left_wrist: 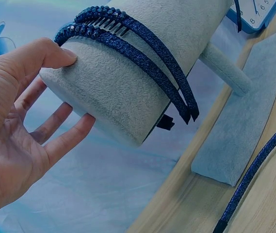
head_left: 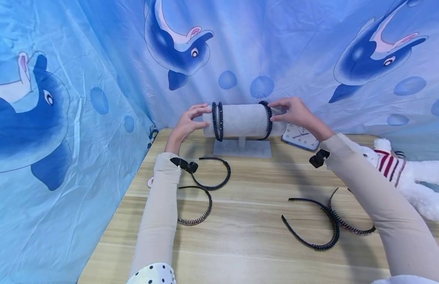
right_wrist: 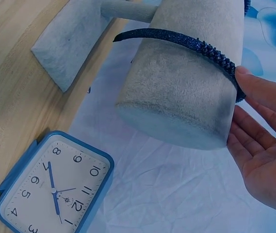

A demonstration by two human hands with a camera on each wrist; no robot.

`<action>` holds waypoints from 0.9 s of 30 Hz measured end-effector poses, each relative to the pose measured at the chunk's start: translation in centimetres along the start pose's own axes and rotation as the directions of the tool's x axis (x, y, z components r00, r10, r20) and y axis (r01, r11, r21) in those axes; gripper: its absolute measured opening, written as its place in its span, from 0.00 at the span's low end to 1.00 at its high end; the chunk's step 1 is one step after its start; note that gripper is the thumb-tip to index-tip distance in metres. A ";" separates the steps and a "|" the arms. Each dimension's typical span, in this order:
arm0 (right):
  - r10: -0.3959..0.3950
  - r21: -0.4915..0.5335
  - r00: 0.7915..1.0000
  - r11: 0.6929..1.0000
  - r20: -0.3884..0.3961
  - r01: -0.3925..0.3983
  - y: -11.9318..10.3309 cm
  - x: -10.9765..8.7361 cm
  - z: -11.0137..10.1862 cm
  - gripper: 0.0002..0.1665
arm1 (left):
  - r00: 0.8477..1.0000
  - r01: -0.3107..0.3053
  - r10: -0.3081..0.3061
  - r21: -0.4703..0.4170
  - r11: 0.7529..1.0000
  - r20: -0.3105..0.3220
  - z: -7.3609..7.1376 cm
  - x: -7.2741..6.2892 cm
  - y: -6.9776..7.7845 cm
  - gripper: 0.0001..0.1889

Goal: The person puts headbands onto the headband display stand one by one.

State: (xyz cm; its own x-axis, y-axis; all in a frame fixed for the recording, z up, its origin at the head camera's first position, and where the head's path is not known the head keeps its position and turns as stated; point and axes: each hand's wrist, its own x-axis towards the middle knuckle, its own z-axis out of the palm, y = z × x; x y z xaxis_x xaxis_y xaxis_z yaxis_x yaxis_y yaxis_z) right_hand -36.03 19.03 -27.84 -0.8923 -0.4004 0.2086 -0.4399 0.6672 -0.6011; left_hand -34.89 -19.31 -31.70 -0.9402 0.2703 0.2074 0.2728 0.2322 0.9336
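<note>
A grey plush display stand carries dark beaded, toothed headbands around its horizontal roll. Two headbands sit side by side near its left end, and one headband hangs round the right part. My left hand rests on the roll's left end, fingers spread; the left wrist view has its thumb beside the headbands. With thumb and fingers, my right hand holds the right headband's edge. In the right wrist view the thumb touches its beaded part; the index fingertip is hidden.
Headbands lie on the wooden table: one headband and another by the left forearm, overlapping ones by the right. A blue clock and a white plush toy are at right. A dolphin-print curtain stands behind.
</note>
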 end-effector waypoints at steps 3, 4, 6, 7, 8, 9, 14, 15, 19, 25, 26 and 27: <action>0.004 0.029 1.000 1.000 0.013 -0.005 -0.2 0.3 0.0 0.29 | 1.000 -0.006 0.006 -0.001 1.000 -0.001 -0.1 0.1 0.0 0.27; 0.007 0.037 1.000 0.999 0.017 -0.007 -0.3 0.4 0.0 0.29 | 1.000 -0.007 0.007 0.001 1.000 -0.001 -0.1 0.1 0.0 0.27; 0.011 0.046 1.000 0.999 0.021 -0.012 -0.4 0.6 0.1 0.30 | 1.000 -0.005 0.005 0.005 1.000 -0.001 -0.1 0.2 0.0 0.27; 0.009 0.047 1.000 0.999 0.021 -0.010 -0.5 0.7 0.2 0.30 | 1.000 -0.005 0.005 0.006 1.000 -0.002 -0.1 0.2 -0.1 0.27; 0.009 0.052 1.000 0.999 0.022 -0.010 -0.5 0.8 0.3 0.30 | 1.000 -0.003 0.003 0.007 1.000 -0.003 -0.1 0.4 -0.3 0.28; 0.007 0.054 1.000 0.999 0.023 -0.008 -0.5 0.9 0.4 0.30 | 1.000 -0.001 0.001 0.006 1.000 -0.005 -0.1 0.5 -0.5 0.28; -0.011 0.070 0.999 0.997 0.032 0.009 -0.7 1.1 0.9 0.30 | 0.999 -0.013 0.013 0.003 1.000 -0.030 -0.2 1.3 -2.3 0.27; -0.012 0.065 0.999 0.998 0.034 0.010 -0.8 1.2 1.0 0.30 | 0.999 -0.019 0.019 0.002 1.000 -0.034 -0.2 1.4 -2.5 0.27; -0.012 0.055 0.999 0.998 0.044 0.009 -1.2 1.5 1.2 0.29 | 1.000 -0.018 0.018 -0.006 1.000 -0.019 -0.2 0.8 -1.4 0.27; -0.029 0.048 0.999 0.998 0.045 0.027 -2.0 1.8 1.6 0.28 | 1.000 0.003 -0.003 -0.014 1.000 -0.004 0.0 0.1 -0.1 0.28; -0.036 0.046 0.998 0.998 0.043 0.034 -2.1 1.9 1.7 0.28 | 1.000 0.003 -0.004 -0.018 1.000 -0.004 0.0 0.1 -0.1 0.28; -0.044 0.048 0.998 0.998 0.041 0.042 -2.3 2.0 1.8 0.28 | 1.000 0.003 -0.003 -0.019 1.000 -0.004 0.0 0.1 -0.1 0.27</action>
State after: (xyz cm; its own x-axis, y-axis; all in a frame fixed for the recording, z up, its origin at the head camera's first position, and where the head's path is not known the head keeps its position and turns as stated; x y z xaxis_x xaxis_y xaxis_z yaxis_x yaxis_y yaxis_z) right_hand -36.62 15.62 -27.43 -0.8671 -0.4551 0.2027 -0.4717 0.6191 -0.6279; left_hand -35.05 -19.34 -31.80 -0.9419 0.2657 0.2057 0.2658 0.2149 0.9398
